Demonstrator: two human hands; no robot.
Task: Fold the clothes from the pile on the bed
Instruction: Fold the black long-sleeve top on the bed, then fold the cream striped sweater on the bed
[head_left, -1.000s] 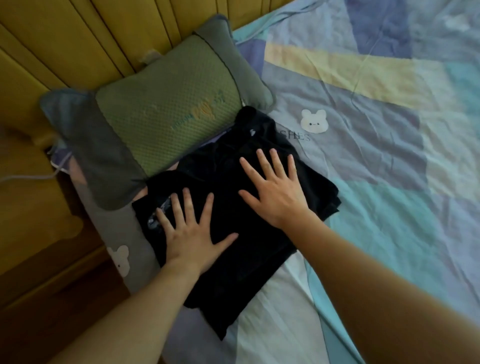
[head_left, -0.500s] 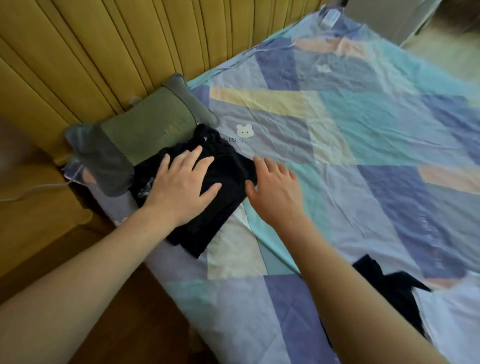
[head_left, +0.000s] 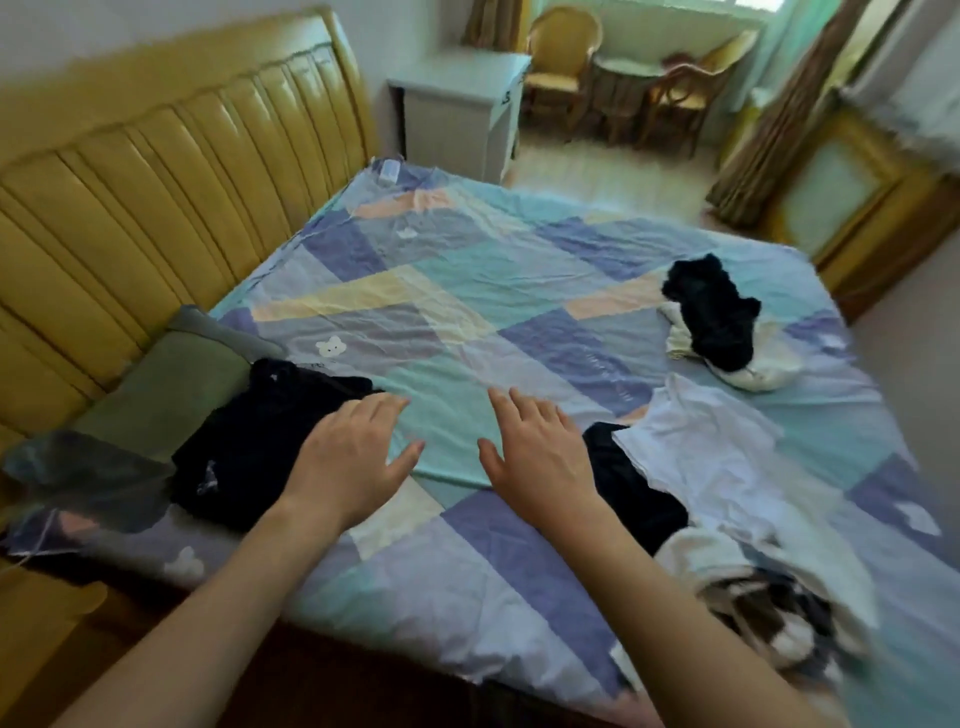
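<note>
**Hands off the folded garment, turning to the pile**

My left hand (head_left: 349, 460) and right hand (head_left: 535, 457) have lifted from the folded black garment (head_left: 249, 441), fingers spread, holding nothing; that piece looks done. Nearest right, the pile (head_left: 727, 499) of white and black clothes awaits. Beyond lies the bed (head_left: 467, 291); a second heap (head_left: 714, 322) sits far right. Nothing blocks my reach.
</note>
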